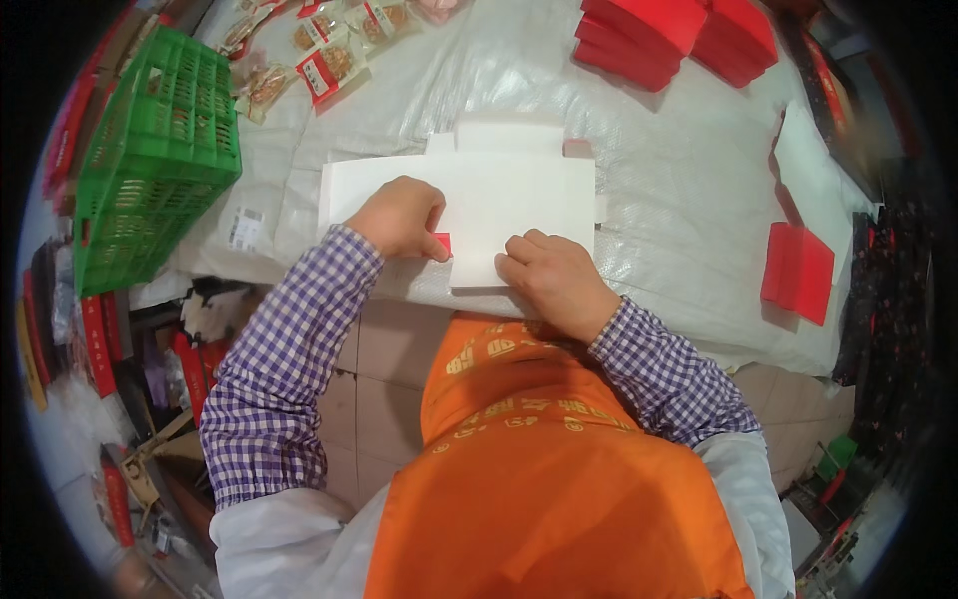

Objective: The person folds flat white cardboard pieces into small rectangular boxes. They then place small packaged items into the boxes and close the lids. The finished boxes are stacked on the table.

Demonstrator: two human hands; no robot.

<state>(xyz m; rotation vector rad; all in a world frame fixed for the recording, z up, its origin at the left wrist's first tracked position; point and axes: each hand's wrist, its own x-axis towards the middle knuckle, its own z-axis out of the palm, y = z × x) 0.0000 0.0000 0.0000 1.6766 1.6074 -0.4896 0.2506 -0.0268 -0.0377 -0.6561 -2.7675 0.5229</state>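
Note:
A white cardboard box blank (519,185), partly folded, lies inner side up at the near edge of the covered table, its flaps sticking out at the far side. My left hand (399,218) is closed at the blank's near left part, thumb and fingers pinching a small flap (445,243) whose red outer side shows. At the near right edge my right hand (557,278) is closed too, its curled fingers gripping the cardboard. The fingertips' undersides are hidden from view.
A green plastic crate (160,165) stands at the left. Several packaged snacks (329,70) lie at the far left. Red folded cartons (644,35) are stacked at the far right; another red carton piece (798,272) lies at the right edge. White woven sheeting (689,190) covers the table.

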